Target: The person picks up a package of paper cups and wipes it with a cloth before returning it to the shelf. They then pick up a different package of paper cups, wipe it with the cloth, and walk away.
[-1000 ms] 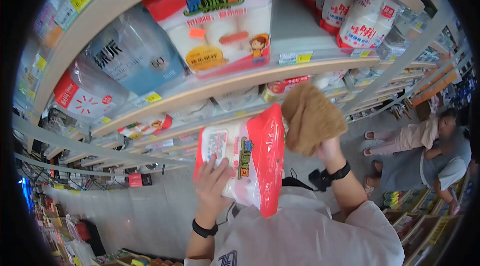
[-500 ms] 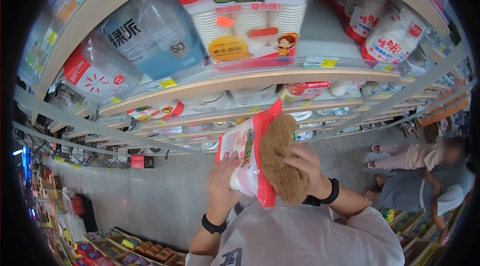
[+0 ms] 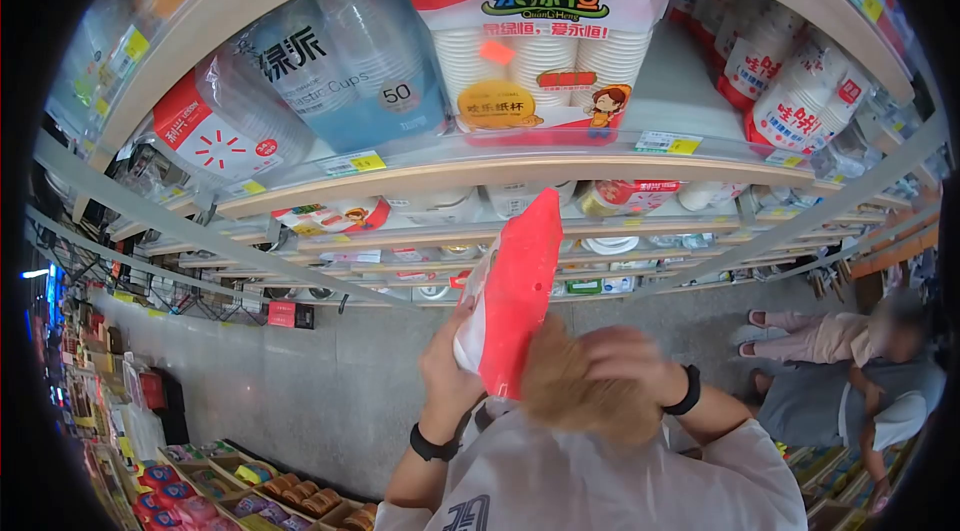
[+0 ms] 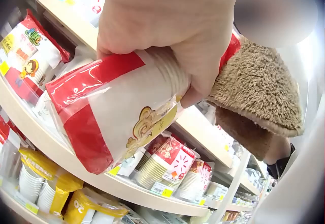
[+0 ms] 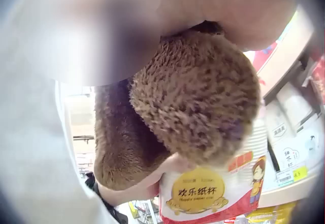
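Note:
My left hand (image 3: pixel 450 366) grips a bagged pack of paper cups (image 3: pixel 522 296), its red end turned up in the head view. In the left wrist view the fingers and thumb clasp the wrapped cup stack (image 4: pixel 127 104) from above. My right hand (image 3: pixel 632 359) holds a fuzzy brown cloth (image 3: pixel 575 393), blurred, close against the pack's right side. The cloth (image 5: pixel 198 97) hangs in thick folds in the right wrist view and hides part of the pack (image 5: pixel 195 196) behind it. Much of the right hand's grip is hidden by the plush.
A shelf (image 3: pixel 560 169) ahead carries another cup pack (image 3: pixel 545 56), blue-wrapped plastic cups (image 3: pixel 350 71) and stacked white-and-red cups (image 3: pixel 800 96). Lower shelves bear more packs. Two people (image 3: pixel 850 381) are at the right. Low bins with goods (image 3: pixel 290 496) stand at the lower left.
The cup pack has tilted so its red end faces up. The brown cloth came from beyond the pack's upper right down to its lower right side. The view has shifted across the shelf.

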`<action>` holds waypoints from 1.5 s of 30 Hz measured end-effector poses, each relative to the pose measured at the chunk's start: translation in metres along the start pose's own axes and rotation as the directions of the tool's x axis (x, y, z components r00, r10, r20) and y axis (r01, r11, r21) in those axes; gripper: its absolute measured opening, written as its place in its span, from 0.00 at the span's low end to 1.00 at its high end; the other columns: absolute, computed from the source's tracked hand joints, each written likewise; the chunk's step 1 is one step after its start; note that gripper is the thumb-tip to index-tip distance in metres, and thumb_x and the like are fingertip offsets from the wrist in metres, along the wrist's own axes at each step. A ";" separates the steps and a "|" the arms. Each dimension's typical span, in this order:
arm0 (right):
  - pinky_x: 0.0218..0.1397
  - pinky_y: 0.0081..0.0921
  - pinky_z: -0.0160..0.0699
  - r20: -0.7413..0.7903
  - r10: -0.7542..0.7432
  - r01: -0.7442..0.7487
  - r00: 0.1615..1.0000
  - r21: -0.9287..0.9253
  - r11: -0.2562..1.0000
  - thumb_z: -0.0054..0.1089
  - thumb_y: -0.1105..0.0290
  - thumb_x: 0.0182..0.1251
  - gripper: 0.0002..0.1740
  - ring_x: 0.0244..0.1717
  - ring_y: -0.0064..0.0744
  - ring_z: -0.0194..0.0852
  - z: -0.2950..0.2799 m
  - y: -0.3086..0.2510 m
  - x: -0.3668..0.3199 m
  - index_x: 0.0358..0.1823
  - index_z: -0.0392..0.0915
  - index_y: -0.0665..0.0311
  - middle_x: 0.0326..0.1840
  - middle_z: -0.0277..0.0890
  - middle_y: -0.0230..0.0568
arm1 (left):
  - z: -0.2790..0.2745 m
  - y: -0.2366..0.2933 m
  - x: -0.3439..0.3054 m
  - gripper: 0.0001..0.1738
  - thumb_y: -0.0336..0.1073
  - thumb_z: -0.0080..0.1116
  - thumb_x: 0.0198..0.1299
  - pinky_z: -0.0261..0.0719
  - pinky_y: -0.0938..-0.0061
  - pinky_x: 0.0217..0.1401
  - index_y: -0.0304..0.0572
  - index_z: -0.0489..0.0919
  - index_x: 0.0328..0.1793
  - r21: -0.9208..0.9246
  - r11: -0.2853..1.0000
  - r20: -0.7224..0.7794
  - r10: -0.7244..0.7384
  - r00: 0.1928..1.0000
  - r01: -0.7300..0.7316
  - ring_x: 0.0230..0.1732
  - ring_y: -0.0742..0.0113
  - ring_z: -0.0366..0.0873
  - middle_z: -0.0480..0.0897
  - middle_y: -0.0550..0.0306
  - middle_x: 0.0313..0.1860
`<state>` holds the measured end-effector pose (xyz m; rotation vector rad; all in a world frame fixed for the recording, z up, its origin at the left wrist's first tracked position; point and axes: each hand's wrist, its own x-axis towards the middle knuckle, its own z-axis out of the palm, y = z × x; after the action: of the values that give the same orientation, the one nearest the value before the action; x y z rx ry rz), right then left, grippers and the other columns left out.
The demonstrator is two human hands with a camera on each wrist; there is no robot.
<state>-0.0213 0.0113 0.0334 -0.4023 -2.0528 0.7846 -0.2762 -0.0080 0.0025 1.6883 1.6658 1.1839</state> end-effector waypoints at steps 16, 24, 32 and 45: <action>0.72 0.45 0.51 -0.302 0.334 -0.325 0.893 0.084 0.942 0.73 0.57 0.44 0.28 0.68 0.56 0.57 -0.020 0.030 0.013 0.47 0.79 0.61 0.68 0.56 0.57 | 0.000 0.007 0.007 0.33 0.41 0.76 0.34 0.80 0.66 0.50 0.37 0.78 0.50 -0.074 0.958 0.187 0.287 0.939 -0.278 0.47 0.52 0.82 0.82 0.44 0.49; 0.65 0.65 0.55 -0.116 -0.069 0.039 0.991 -0.243 0.969 0.69 0.56 0.44 0.23 0.61 0.64 0.62 0.013 0.005 0.018 0.45 0.76 0.49 0.62 0.61 0.60 | 0.005 0.012 0.010 0.34 0.41 0.76 0.35 0.81 0.66 0.46 0.39 0.77 0.52 -0.067 0.978 0.237 0.209 0.949 -0.199 0.45 0.52 0.83 0.83 0.46 0.46; 0.60 0.55 0.67 -0.034 -0.105 0.078 0.994 -0.458 0.886 0.62 0.60 0.49 0.25 0.55 0.57 0.70 0.012 -0.003 0.036 0.53 0.79 0.37 0.57 0.68 0.52 | 0.006 0.009 0.005 0.37 0.42 0.77 0.34 0.82 0.66 0.43 0.42 0.77 0.55 -0.101 0.968 0.252 0.246 0.936 -0.228 0.42 0.53 0.83 0.83 0.47 0.44; 0.51 0.40 0.75 -0.019 -0.117 0.100 0.993 -0.403 0.910 0.63 0.66 0.47 0.24 0.44 0.48 0.77 0.005 0.018 0.035 0.51 0.81 0.50 0.41 0.78 0.45 | -0.004 0.003 0.003 0.35 0.41 0.77 0.28 0.81 0.64 0.41 0.40 0.78 0.48 0.003 0.964 0.315 0.253 0.915 -0.268 0.38 0.51 0.83 0.83 0.48 0.38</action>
<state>-0.0455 0.0423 0.0414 -0.5209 -2.1731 0.2779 -0.2783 -0.0066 0.0073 2.0552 1.3141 0.9319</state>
